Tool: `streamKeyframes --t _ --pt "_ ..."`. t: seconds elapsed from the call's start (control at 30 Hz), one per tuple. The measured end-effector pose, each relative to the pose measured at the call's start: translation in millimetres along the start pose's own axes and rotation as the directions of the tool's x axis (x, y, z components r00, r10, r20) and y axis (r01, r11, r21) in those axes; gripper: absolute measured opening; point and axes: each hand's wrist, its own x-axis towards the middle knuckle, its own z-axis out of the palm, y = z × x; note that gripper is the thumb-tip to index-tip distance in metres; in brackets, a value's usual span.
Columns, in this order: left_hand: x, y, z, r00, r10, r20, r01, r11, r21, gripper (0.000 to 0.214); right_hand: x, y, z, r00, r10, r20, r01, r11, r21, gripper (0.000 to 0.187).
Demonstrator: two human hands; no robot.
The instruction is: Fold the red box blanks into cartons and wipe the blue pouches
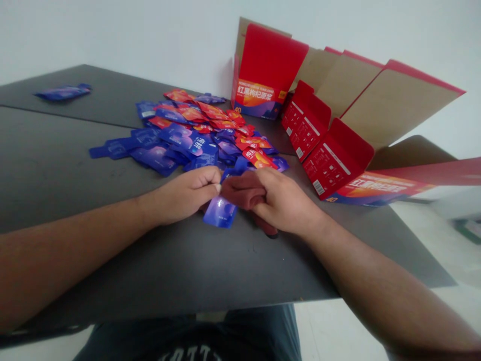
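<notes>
Between my two hands, above the table's near part, is a blue-purple pouch (220, 211) with a narrow neck. My left hand (190, 194) is closed, thumb and fingers pinching at the pouch's left edge. In my right hand (283, 200) is a bunched brown cloth (244, 190), gripped in the fingers and pressed against the upper part of the pouch. A loose end of the cloth hangs below that hand. Just beyond both hands lies a heap of blue pouches (190, 143) and red pouches (259, 156), overlapping one another.
Open red cartons stand at the right: one upright at the back (259, 95), others (330, 160) nearer with flaps spread wide. A separate blue pouch (63, 92) lies at the far left of the grey table (180, 265). A white wall (124, 35) rises behind.
</notes>
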Motion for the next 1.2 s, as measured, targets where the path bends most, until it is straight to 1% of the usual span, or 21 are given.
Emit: streamKeyframes --t 0.07,0.1,0.23,0.27,0.37,0.4,0.43,0.53,0.57,0.7,0.73,0.83,0.87,0.9,0.93,1.0,1.03,1.07,1.1,1.17,1.2 --pt "1 -7 -0.4 1.0 0.005 -0.018 -0.005 1.0 -0.023 0.025 -2 -4 2 0.997 -0.057 0.053 0.057 0.998 -0.002 0.029" --pt "1 -10 -0.6 1.0 0.005 -0.025 -0.006 0.999 -0.034 0.025 -3 -6 3 0.996 -0.066 0.065 0.067 0.998 -0.008 0.026" --pt "2 -13 -1.6 0.999 0.004 -0.044 -0.007 0.998 -0.067 0.022 -6 -16 4 0.999 -0.024 0.035 0.026 0.997 -0.069 0.02" --pt "2 -12 -1.7 0.999 0.006 -0.051 -0.01 0.998 -0.067 0.022 -7 -19 4 0.998 -0.032 0.046 0.035 0.996 -0.082 0.02" --pt "2 -9 -0.8 0.997 -0.013 -0.074 0.009 0.998 -0.059 0.024 -10 -28 5 0.982 -0.115 0.148 0.129 0.988 -0.085 0.019" --pt "1 -9 0.1 0.996 -0.027 -0.084 0.021 0.997 -0.073 0.023 -10 -30 5 0.978 -0.127 0.166 0.141 0.987 -0.081 0.019" --pt "1 -10 1.1 0.995 -0.043 -0.091 0.034 0.995 -0.098 0.023 -10 -30 4 0.979 -0.118 0.164 0.134 0.987 -0.085 0.019" --pt "1 -14 4.6 0.991 -0.082 -0.104 0.059 0.977 -0.205 0.024 -10 -31 4 0.995 -0.039 0.096 0.05 0.992 -0.12 0.023" --pt "1 -14 5.5 0.99 -0.094 -0.106 0.068 0.972 -0.227 0.024 -10 -31 4 0.995 -0.035 0.096 0.047 0.991 -0.124 0.023" --pt "0 -9 7.6 0.985 -0.136 -0.11 0.1 0.954 -0.283 0.024 -11 -30 6 0.968 -0.166 0.187 0.181 0.982 -0.063 0.023" --pt "0 -7 8.1 0.983 -0.147 -0.106 0.107 0.944 -0.313 0.024 -10 -28 6 0.968 -0.172 0.183 0.184 0.982 -0.051 0.024" --pt "1 -2 10.0 0.979 -0.184 -0.089 0.129 0.896 -0.425 0.022 -8 -20 5 0.994 -0.073 0.087 0.078 0.995 -0.057 0.024" --pt "1 -1 10.6 0.977 -0.195 -0.083 0.138 0.882 -0.451 0.022 -7 -17 4 0.997 -0.048 0.06 0.051 0.997 -0.057 0.023" --pt "1 0 11.0 0.976 -0.203 -0.078 0.144 0.873 -0.465 0.023 -6 -15 4 0.997 -0.047 0.054 0.05 0.997 -0.052 0.022" --pt "1 0 11.4 0.976 -0.204 -0.079 0.144 0.871 -0.469 0.024 -6 -14 3 0.995 -0.072 0.073 0.076 0.996 -0.041 0.021" --pt "1 1 11.6 0.977 -0.195 -0.09 0.134 0.88 -0.455 0.025 -6 -13 3 0.975 -0.158 0.157 0.161 0.987 -0.008 0.021" --pt "2 2 11.6 0.976 -0.195 -0.094 0.133 0.883 -0.45 0.026 -6 -13 2 0.964 -0.185 0.19 0.187 0.982 0.007 0.022" --pt "2 3 11.6 0.975 -0.2 -0.098 0.136 0.882 -0.451 0.026 -6 -12 2 0.962 -0.188 0.199 0.189 0.982 0.016 0.024" --pt "2 4 11.6 0.973 -0.209 -0.1 0.141 0.877 -0.459 0.026 -6 -11 2 0.97 -0.166 0.18 0.165 0.986 0.017 0.025" --pt "2 6 11.8 0.967 -0.236 -0.098 0.161 0.861 -0.483 0.026 -5 -9 2 0.99 -0.094 0.102 0.094 0.996 0.01 0.027" --pt "3 7 11.9 0.964 -0.246 -0.097 0.169 0.855 -0.49 0.026 -5 -9 2 0.994 -0.079 0.076 0.079 0.997 0.005 0.026"
